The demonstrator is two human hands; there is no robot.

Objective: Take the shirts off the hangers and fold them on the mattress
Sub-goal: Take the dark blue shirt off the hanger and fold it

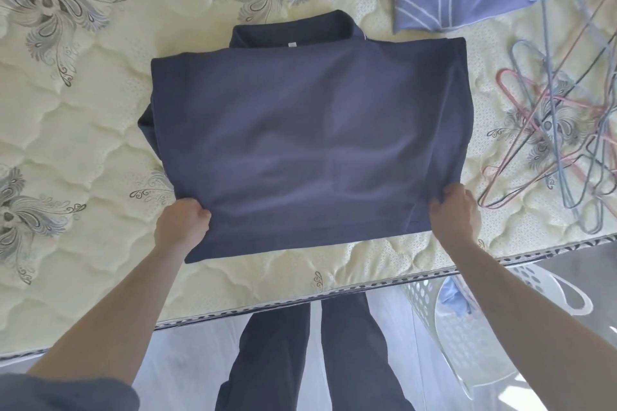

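1. Because each near corner is pinched in curled fingers, the left grip (182,222) and right grip (454,210) hold the navy shirt (307,143) taut, probably for an even fold.
2. It lies collar-away on the mattress (83,130), with bare hangers (561,137) heaped aside, leaving folding room.

You wear dark navy trousers (350,360), plain and loose in the leg. A short sleeve (66,394) of dark blue-grey cloth shows on your left upper arm, in the lower left corner. Your forearms are bare, as are your left hand (182,223) and right hand (454,213).
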